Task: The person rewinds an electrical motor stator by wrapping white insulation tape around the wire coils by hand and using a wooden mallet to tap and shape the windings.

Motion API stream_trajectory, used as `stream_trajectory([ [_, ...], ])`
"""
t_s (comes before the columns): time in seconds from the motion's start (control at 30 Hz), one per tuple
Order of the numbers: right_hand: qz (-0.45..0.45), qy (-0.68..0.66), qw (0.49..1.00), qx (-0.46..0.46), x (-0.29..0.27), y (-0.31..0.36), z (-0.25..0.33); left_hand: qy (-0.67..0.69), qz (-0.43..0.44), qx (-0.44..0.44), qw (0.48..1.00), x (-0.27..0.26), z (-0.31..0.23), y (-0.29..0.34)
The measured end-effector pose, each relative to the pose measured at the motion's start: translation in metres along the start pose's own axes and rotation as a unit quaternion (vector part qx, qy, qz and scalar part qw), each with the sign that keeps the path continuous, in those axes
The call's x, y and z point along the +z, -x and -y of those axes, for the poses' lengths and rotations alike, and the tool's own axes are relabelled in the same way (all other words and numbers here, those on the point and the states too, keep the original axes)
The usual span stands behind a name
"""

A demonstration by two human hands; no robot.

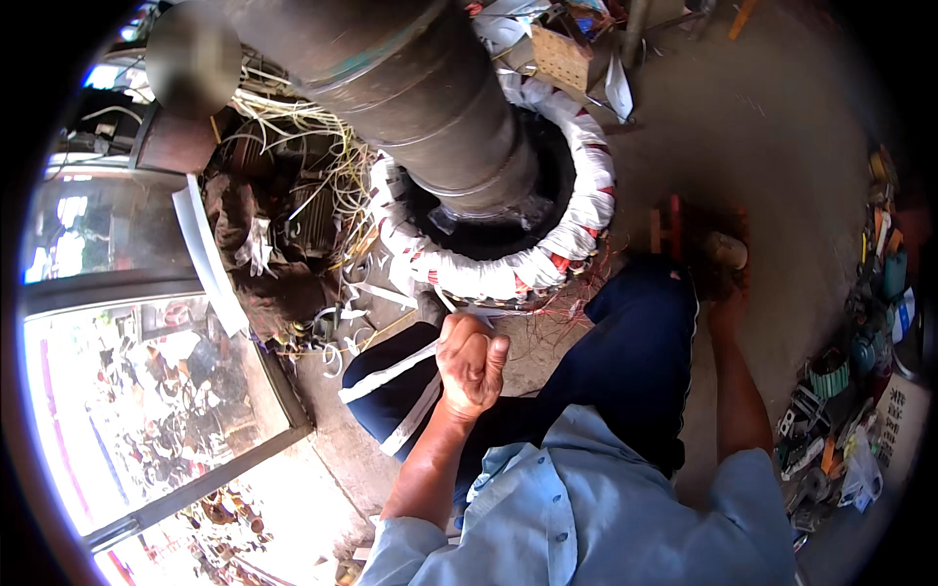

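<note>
My left hand is closed in a fist just in front of a ring of windings wrapped in white tape. A strip of white tape runs through the fist, and its loose lengths trail left over my knee. Red bits show between the wraps of the ring. Inside the ring stands a thick, dark metal cylinder. My right hand reaches down to a red object on the floor, beside a pale, rounded piece. Shadow hides its fingers, so I cannot make out whether it grips anything.
Tangled pale wires and dark motor parts lie to the left. A glass-paned frame stands at the far left. Mixed tools and parts line the right edge. Thin red wires stick out below the ring.
</note>
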State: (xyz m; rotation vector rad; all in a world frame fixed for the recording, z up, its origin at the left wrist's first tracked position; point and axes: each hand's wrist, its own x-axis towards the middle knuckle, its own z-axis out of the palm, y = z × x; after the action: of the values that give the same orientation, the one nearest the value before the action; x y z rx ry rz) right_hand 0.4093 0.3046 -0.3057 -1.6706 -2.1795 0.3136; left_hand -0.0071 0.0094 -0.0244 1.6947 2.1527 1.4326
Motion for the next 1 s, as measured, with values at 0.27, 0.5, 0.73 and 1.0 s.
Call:
stream_trajectory([
  [0.27,0.017,-0.281,0.956,-0.087,-0.087,-0.053,0.189,0.009,0.010,0.002,1.000,-0.004,0.009,0.009],
  [0.5,-0.003,-0.167,0.745,-0.645,-0.226,-0.012,0.507,0.029,-0.022,0.051,0.998,-0.004,0.022,0.005],
  [0.73,0.027,-0.065,0.723,-0.687,-0.186,-0.014,0.563,0.212,-0.015,0.008,0.977,-0.044,0.022,0.013],
  [1.0,0.350,-0.318,0.789,-0.393,-0.216,-0.014,0.545,0.309,-0.002,-0.014,0.951,-0.049,0.037,0.009],
])
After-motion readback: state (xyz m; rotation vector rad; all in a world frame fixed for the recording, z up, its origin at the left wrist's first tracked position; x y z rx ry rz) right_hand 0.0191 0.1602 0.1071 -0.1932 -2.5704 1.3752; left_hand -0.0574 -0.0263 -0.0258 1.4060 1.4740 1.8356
